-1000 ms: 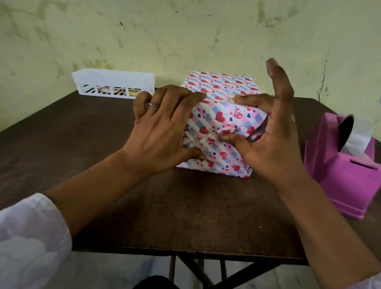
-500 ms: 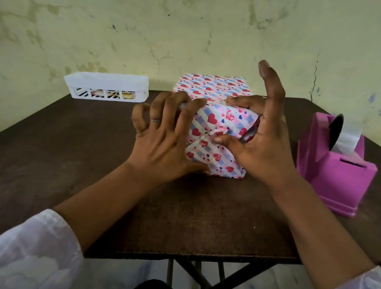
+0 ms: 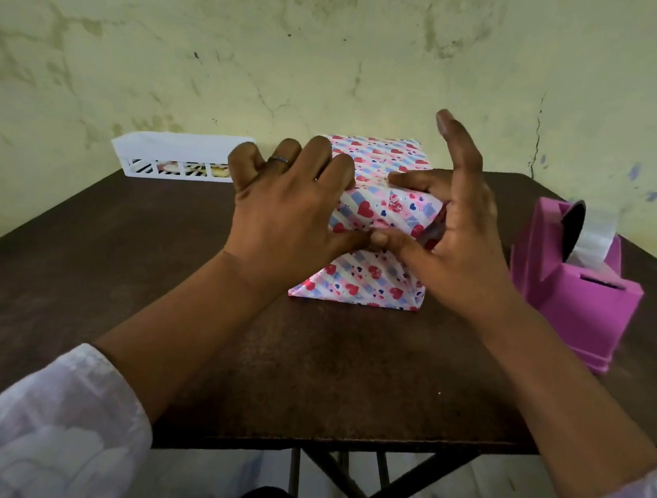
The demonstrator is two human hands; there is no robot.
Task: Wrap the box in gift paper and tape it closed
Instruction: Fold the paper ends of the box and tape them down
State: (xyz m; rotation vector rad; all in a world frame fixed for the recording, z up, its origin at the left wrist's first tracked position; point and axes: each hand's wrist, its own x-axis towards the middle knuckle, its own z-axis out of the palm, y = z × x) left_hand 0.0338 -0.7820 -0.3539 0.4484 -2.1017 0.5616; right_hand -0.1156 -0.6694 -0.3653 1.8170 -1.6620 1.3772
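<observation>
Pressing folds on the wrapped box, both hands meet.

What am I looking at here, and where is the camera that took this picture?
No machine here: a person wears a camera on the head, looking down at their own two hands. On the dark table stands a box in heart-patterned gift paper. The left hand and right hand press the folded paper flaps against the box's near end, thumbs meeting in the middle. To the right stands a pink tape dispenser; at the back left, a white basket. The right forefinger points upward, free.
</observation>
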